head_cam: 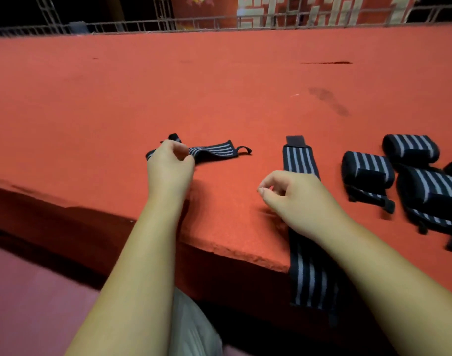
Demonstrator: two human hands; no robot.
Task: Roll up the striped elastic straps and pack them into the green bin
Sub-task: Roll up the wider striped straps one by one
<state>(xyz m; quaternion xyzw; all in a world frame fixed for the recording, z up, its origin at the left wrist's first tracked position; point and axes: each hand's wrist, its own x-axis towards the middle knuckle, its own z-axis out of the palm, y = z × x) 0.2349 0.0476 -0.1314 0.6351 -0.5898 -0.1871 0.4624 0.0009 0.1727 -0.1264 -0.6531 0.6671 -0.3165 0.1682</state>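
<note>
Your left hand (169, 163) curls its fingers round the end of the crumpled strap (214, 149), which lies folded and twisted. Start rolling it like that and you'll likely get a lopsided coil that springs open. Your right hand (294, 196) hovers loosely curled, holding nothing, over the long strap (299, 156). Its tail hangs off the table edge, so a nudge could drag it to the floor. Three rolled straps (366, 168) sit to the right; the green bin is out of view. The table (219, 86) is red and felt-like, with a metal railing (117, 25) and a red banner (284, 11) behind, in dim light.
</note>
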